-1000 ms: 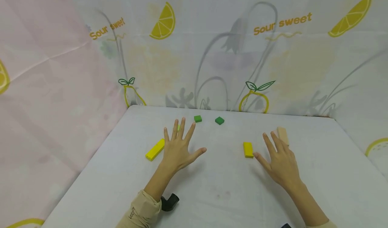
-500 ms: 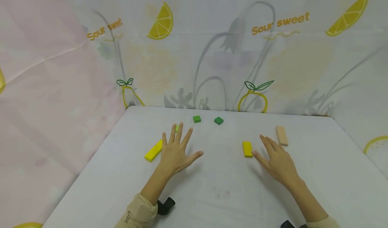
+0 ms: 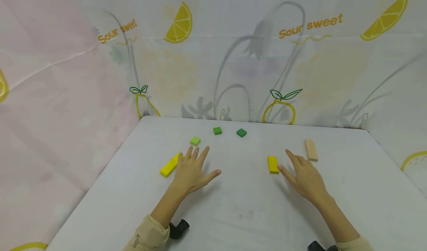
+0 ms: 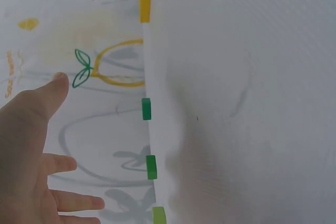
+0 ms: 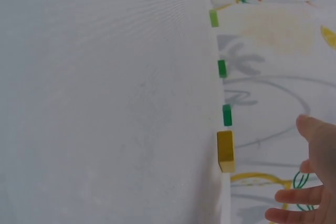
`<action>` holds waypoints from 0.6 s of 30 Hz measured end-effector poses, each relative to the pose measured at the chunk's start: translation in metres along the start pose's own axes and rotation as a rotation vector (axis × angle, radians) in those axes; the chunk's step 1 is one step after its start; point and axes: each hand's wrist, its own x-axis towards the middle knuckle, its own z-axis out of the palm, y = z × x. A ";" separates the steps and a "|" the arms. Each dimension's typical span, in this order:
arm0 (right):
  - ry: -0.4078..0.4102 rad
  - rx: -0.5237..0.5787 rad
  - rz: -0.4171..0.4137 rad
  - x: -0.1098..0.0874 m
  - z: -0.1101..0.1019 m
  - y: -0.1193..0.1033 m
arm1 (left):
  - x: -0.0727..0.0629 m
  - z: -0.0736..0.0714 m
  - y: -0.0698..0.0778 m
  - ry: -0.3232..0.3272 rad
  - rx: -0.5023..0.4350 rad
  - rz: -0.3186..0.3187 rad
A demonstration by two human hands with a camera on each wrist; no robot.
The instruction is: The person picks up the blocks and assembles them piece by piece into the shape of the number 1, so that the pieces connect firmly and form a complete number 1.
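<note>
- Left hand (image 3: 189, 175): held over the desk (image 3: 240, 202) with fingers straight and fanned out, thumb reaching toward 2 o'clock (12 o'clock being toward the back cloth, as the head view shows it); it grips nothing.
- Right hand (image 3: 305, 178): above the desk too, palm down, index finger extended and thumb standing apart – nothing is held.
- Long yellow block (image 3: 171, 166): lying at the left hand's 10 o'clock, slanting from 7 to 1 o'clock; in the head view a fingertip overlaps its far end.
- Lime green block (image 3: 195, 141): at 12 o'clock from the left hand, just beyond the fingertips.
- Mid-green block (image 3: 217, 131): at the left hand's 1 o'clock, near the desk's back edge.
- Dark green block (image 3: 241, 132): just past it at 3 o'clock, turned with a corner toward the person.
- Short yellow block (image 3: 272, 165): at the right hand's 10 o'clock, close by the thumb tip in the head view.
- Beige wooden block (image 3: 311, 150): at 12 o'clock from the right hand, well apart from the green ones.
- Back cloth (image 3: 233, 69): lemon slices and "Sour sweet" lettering – rising at 12 o'clock behind the desk.
</note>
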 end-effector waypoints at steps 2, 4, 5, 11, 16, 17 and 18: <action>-0.009 -0.004 0.003 0.000 0.000 0.000 | -0.001 0.001 -0.001 0.006 -0.003 0.003; -0.012 -0.007 0.004 0.000 0.000 0.001 | -0.002 0.001 -0.002 0.022 0.001 0.012; -0.009 -0.007 0.003 0.000 0.000 0.001 | -0.002 0.002 -0.002 0.031 0.004 0.018; -0.012 0.009 0.006 0.003 0.002 0.003 | -0.004 0.003 -0.004 0.053 0.034 0.043; -0.040 0.021 0.033 0.004 0.001 0.002 | -0.004 0.003 -0.006 0.049 0.034 0.064; -0.045 0.024 0.039 0.004 0.001 0.002 | -0.004 0.004 -0.007 0.050 0.037 0.069; -0.049 0.027 0.044 0.005 0.001 0.002 | -0.004 0.005 -0.009 0.054 0.036 0.074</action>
